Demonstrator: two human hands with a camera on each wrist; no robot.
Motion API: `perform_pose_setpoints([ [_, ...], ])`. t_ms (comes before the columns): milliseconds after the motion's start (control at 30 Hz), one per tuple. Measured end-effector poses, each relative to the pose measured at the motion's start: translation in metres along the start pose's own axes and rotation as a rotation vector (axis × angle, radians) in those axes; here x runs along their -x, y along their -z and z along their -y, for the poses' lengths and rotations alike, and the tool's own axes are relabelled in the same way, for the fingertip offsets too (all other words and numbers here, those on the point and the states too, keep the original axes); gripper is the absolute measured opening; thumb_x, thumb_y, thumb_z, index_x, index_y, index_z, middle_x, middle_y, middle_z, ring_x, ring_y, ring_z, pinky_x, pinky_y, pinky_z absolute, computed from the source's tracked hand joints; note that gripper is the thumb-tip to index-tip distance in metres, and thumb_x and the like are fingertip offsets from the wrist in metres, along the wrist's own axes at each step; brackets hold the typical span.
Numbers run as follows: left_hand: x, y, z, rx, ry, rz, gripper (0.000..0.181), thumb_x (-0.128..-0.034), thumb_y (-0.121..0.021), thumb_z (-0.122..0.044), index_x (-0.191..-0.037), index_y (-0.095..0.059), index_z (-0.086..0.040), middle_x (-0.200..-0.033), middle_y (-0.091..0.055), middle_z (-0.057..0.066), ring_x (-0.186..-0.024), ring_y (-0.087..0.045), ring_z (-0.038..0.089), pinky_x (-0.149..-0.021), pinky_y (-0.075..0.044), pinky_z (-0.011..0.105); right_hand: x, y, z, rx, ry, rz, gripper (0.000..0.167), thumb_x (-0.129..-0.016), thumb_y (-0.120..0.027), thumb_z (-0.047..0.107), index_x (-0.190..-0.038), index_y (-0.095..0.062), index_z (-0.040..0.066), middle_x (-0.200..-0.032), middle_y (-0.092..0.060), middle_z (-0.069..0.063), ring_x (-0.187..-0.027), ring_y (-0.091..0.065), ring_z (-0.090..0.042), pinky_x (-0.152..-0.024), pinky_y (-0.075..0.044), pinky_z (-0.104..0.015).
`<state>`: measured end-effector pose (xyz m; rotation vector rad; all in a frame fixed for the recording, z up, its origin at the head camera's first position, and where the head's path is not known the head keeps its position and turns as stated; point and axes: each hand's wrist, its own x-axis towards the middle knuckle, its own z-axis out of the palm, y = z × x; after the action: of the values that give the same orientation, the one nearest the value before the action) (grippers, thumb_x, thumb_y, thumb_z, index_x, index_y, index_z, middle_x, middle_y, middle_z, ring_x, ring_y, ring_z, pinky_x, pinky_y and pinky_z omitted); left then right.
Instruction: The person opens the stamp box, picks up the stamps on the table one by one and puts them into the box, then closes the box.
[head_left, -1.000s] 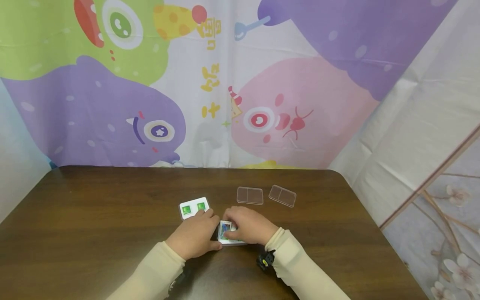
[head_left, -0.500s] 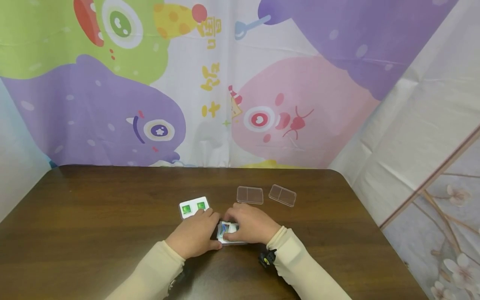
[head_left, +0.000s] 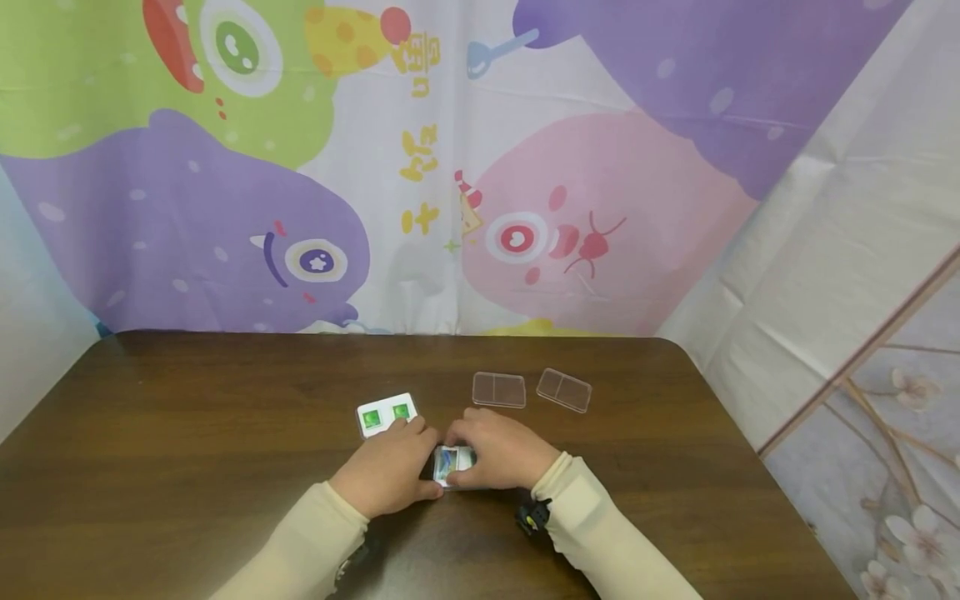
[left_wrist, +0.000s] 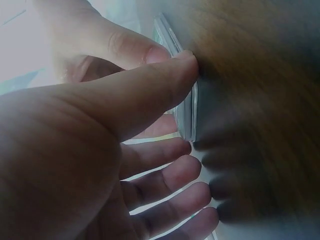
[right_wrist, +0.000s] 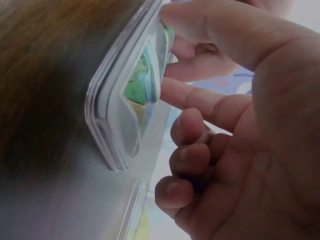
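Observation:
At the near middle of the table, a flat clear plastic case (right_wrist: 102,102) holds a white insert. My left hand (head_left: 385,468) holds the case at its left end, thumb on the near edge and fingertips on the far edge. Over the case, my right hand (head_left: 501,450) pinches a small picture card (head_left: 447,462) between thumb and forefinger. In the right wrist view, its other fingers are curled, and a bent piece with a green and blue print (right_wrist: 140,82) rises from the insert. My right hand covers the case's right end.
A white card in a clear case with green square pictures (head_left: 372,418) lies just beyond my left hand. Two clear divided cases (head_left: 499,390) (head_left: 564,391) lie farther back on the brown wooden table (head_left: 225,417). A cartoon-printed cloth (head_left: 420,283) hangs behind the table.
The picture card has shifted slightly left and its tilt has changed under my right fingers. My left hand has stayed almost still, holding the case.

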<state>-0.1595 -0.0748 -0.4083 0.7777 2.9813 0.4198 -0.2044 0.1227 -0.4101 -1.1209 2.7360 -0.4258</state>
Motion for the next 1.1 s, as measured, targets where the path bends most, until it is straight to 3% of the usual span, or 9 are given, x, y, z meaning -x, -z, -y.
perform_pose_setpoints([
  [1100,-0.0003,-0.002,0.0017,-0.024,-0.011,-0.005,0.054,-0.0787,-0.09,-0.04,-0.111,-0.068,-0.003,-0.099,-0.06,0.008,-0.091,-0.059,0.027,-0.077,-0.054,0.045,0.0026,0.0053,0.0022,0.048,0.018,0.013,0.034,-0.088,-0.081,0.037,-0.112,-0.072,0.016,-0.103,-0.063,0.005,-0.087,-0.053,-0.007,-0.073,-0.047,-0.024],
])
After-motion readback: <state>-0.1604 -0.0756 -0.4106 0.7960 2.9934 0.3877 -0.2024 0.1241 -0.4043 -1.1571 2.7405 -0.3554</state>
